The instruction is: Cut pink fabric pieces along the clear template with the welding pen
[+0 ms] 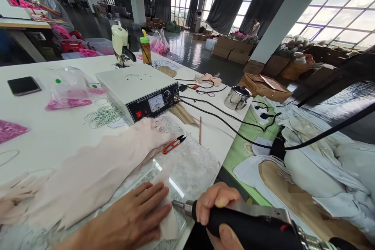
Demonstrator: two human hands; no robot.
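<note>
Your left hand [137, 213] pins the cloth [96, 172]; your right hand [218, 211] grips the tool [249, 228].
Your left hand lies open and flat on the pale cloth at the near edge of the tabletop [52, 133]. Your right hand is closed round the tool's black handle, its metal tip [178, 204] (just beside your left fingertips) pointing at the cloth. Beyond lie red snips [173, 144], then the box [140, 90] with its dial, and a steel mug [236, 97] farther right.

Left hand [137, 215] flat on pale pink fabric [96, 175] — right hand [218, 211] gripping black handheld tool [249, 226], tip at fabric edge.
</note>
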